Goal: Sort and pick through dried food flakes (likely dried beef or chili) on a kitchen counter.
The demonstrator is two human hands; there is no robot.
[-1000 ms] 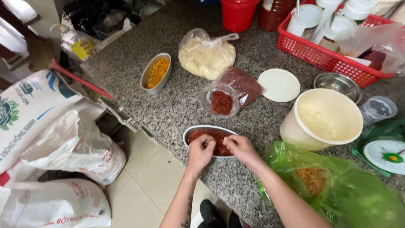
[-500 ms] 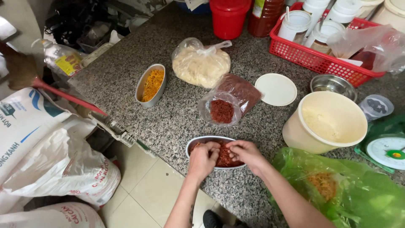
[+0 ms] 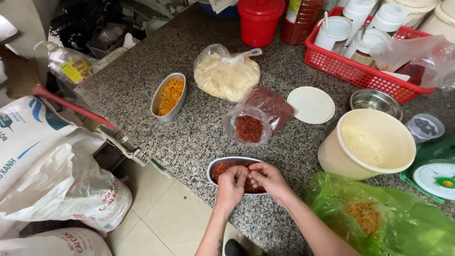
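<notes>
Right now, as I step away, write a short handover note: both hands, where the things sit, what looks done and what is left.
Left hand and right hand: both bare, fingertips together over the oval tray of red shreds at the counter's front edge, pinching the shreds.
Nearby: open bag of red shreds just behind the tray; oval tray of orange shreds to the left; cream tub to the right.
Done: the orange tray is filled and the red tray holds shreds.
Left: the red tray, in hand, appears unfinished.
</notes>
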